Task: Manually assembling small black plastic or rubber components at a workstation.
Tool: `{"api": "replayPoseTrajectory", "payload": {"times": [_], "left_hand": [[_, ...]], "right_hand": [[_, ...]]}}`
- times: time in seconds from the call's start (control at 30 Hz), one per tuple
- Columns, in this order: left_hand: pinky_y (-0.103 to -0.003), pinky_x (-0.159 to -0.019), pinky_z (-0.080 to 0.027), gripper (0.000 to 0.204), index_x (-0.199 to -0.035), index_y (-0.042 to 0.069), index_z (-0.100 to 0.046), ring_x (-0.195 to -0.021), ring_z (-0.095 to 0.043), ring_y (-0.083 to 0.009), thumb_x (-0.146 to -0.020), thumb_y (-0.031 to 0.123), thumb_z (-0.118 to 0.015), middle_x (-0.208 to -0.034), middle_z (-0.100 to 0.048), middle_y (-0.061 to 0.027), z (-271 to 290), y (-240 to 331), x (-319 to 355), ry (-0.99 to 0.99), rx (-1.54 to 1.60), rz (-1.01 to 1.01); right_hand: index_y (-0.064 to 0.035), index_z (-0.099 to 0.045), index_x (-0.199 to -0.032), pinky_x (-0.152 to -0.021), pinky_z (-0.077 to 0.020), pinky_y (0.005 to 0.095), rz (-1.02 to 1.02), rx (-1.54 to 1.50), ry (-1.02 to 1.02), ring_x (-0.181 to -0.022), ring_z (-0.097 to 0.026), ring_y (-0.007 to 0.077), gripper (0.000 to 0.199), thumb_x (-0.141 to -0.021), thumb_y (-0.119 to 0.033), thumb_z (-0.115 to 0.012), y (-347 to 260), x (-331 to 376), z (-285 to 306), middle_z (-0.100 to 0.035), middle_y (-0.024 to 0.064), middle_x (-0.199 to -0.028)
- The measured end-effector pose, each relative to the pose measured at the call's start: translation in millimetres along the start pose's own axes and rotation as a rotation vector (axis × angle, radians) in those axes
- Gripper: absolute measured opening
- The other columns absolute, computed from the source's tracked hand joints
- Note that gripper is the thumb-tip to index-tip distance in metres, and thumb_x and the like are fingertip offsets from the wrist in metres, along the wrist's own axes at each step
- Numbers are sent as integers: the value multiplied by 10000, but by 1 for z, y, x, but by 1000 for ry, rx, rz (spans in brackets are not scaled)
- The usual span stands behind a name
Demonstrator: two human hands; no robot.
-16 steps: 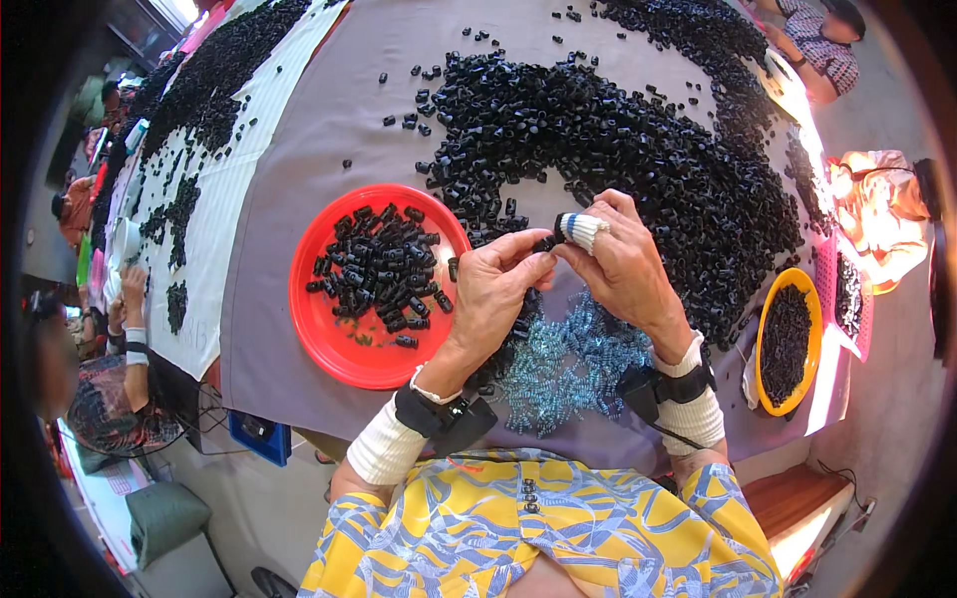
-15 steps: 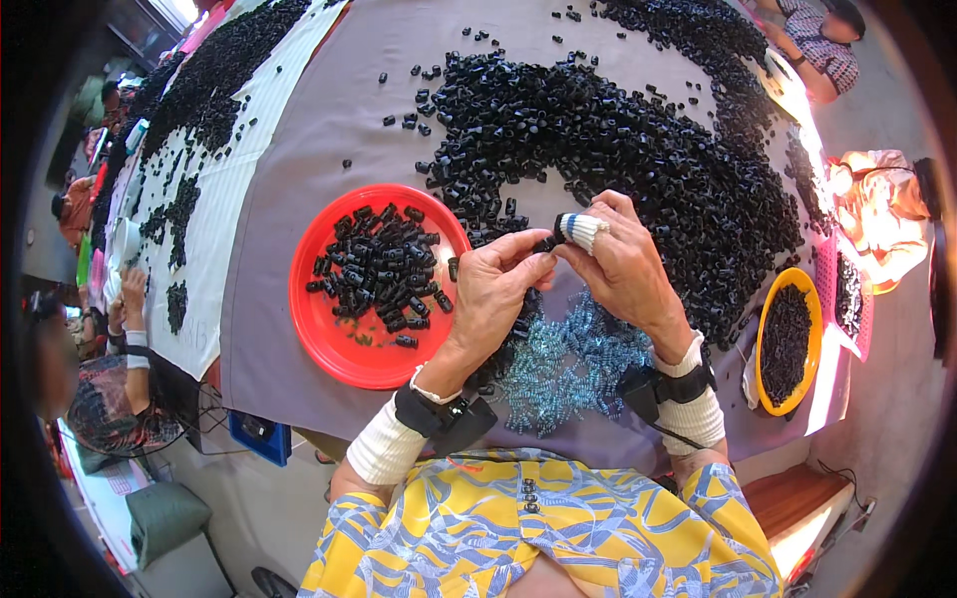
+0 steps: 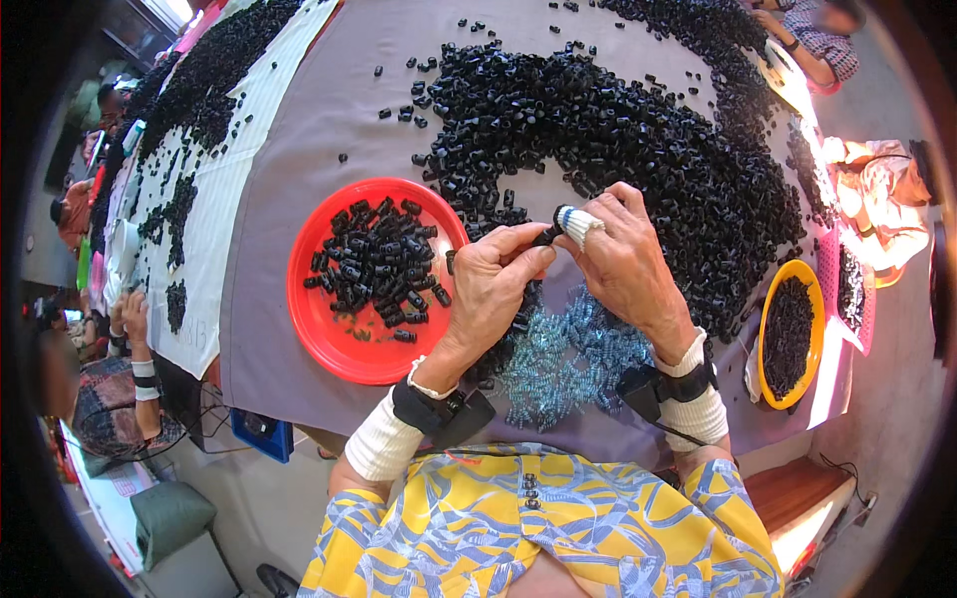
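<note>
In front of my chest my two hands meet. My left hand (image 3: 490, 289) pinches a small black plastic part (image 3: 545, 237) between thumb and fingers. My right hand (image 3: 630, 267) is closed against the other end of that part, a white knitted cover with a blue stripe on one finger. Its fingertips partly hide the piece. Just below the hands lies a heap of small clear-blue coil springs (image 3: 548, 369). To the left stands a red plastic dish (image 3: 302, 319), holding many black cylindrical parts (image 3: 374, 254). A large pile of loose black parts (image 3: 638, 149) spreads beyond my hands.
At the right edge sit a yellow bowl (image 3: 819, 324) of thin black pieces and a pink basket (image 3: 865, 299). A grey cloth (image 3: 269, 249) covers the table. Other people work to the left and right. A blue bin (image 3: 261, 436) is below the table's left front corner.
Both hands stay together at the black part, with only slight shifts of the fingers. The whole view has shifted a little; the dish and piles look the same.
</note>
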State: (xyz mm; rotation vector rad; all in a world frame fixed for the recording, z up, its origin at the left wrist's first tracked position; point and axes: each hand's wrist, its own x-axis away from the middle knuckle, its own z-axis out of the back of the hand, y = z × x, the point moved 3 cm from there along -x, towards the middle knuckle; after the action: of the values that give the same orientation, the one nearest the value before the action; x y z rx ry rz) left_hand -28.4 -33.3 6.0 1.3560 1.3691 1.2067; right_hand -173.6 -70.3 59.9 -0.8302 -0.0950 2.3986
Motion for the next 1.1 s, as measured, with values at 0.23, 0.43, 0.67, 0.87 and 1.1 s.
{"api": "replayPoseTrajectory", "payload": {"times": [0.23, 0.43, 0.67, 0.87, 1.1], "left_hand": [[-203, -648, -482, 242, -1068, -49, -646, -724, -595, -79, -836, 13, -619, -881, -640, -52, -2, 3, 0, -5, -22, -32], [-211, -614, -467, 226, -1033, -46, -662, -683, -582, -88, -815, -5, -617, -823, -621, -54, -1, 1, 1, 15, -100, -82], [-220, -587, -451, 217, -1005, -46, -670, -663, -576, -95, -794, -15, -626, -774, -620, -61, -1, 6, 1, -2, -202, -112], [-263, -604, -460, 229, -979, -30, -677, -663, -598, -155, -754, -5, -649, -771, -639, -99, 1, 5, 0, -8, -348, -191], [-288, -614, -466, 219, -954, -25, -681, -666, -610, -195, -738, -2, -653, -767, -639, -123, 1, 2, -2, 16, -428, -213]], "right_hand": [[-6, -577, -767, -832, -391, 397, -43, 80, -51, -819, -542, 281, 77, -731, -63, -615, -5, 1, -1, -573, 121, -789], [-1, -547, -747, -808, -402, 389, 21, 14, -88, -805, -525, 286, 71, -726, -56, -586, -3, 4, -4, -538, 124, -795], [3, -522, -734, -776, -424, 381, 86, -16, -134, -797, -522, 283, 78, -728, -51, -577, 2, 8, -8, -523, 126, -779], [3, -517, -735, -774, -427, 377, 99, -32, -211, -792, -522, 284, 83, -723, -50, -580, 5, 9, -10, -523, 131, -778], [1, -521, -756, -756, -423, 381, 51, -140, -222, -794, -523, 295, 68, -755, -43, -573, 11, 12, -17, -528, 134, -783]]}}
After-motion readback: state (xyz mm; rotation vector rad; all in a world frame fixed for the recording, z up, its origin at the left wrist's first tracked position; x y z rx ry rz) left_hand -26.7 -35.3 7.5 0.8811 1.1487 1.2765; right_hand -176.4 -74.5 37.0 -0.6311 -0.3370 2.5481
